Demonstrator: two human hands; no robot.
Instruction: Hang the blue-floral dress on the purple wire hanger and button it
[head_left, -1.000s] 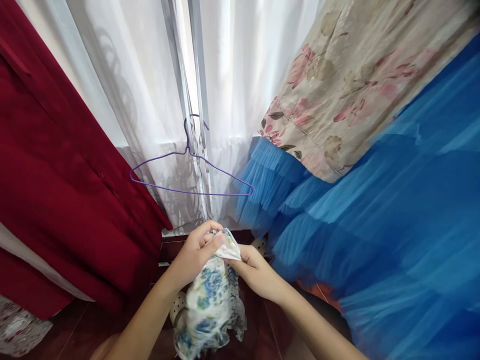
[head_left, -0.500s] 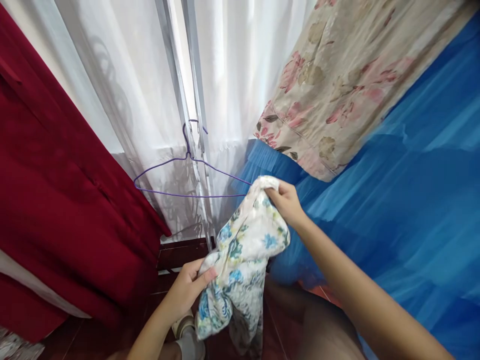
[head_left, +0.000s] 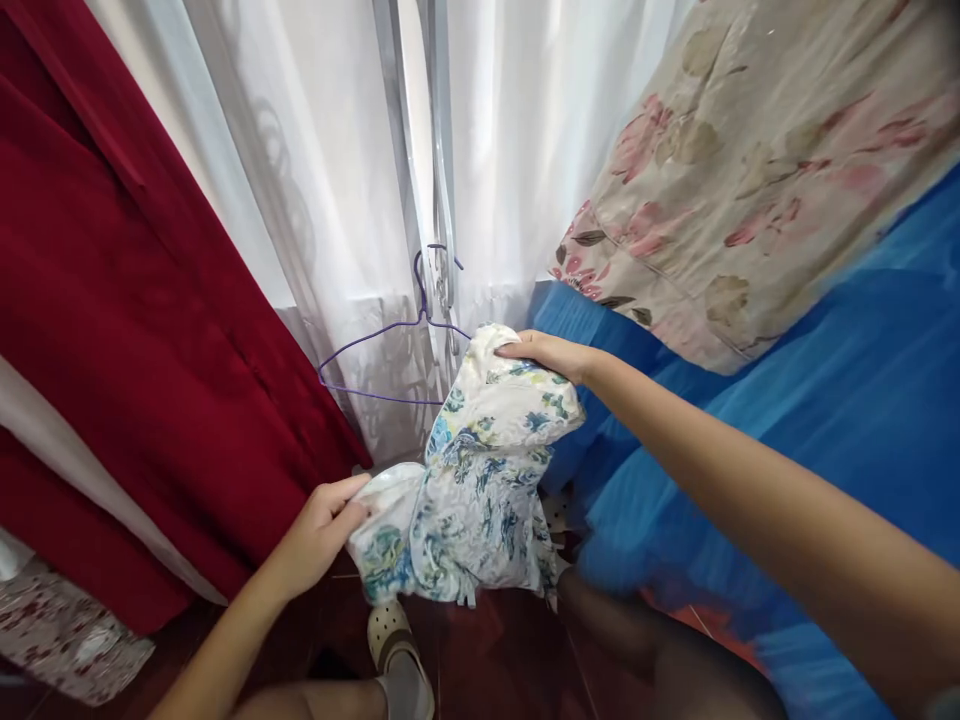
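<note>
My left hand (head_left: 319,530) pinches a side and my right hand (head_left: 553,355) grips the top of the floral garment (head_left: 487,490), seemingly mostly opened out with folds remaining, in front of the purple hanger (head_left: 424,313), whose visible arm is bare.

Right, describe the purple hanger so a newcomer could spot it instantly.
Start with the white curtain at the back, between the dark red fabric and the ruffled blue fabric. Low in front of it, partly hidden behind the white-and-blue floral garment, is the hanger. Thin and purple, it is an open outline, while its neighbours are broad pieces of cloth.
</note>
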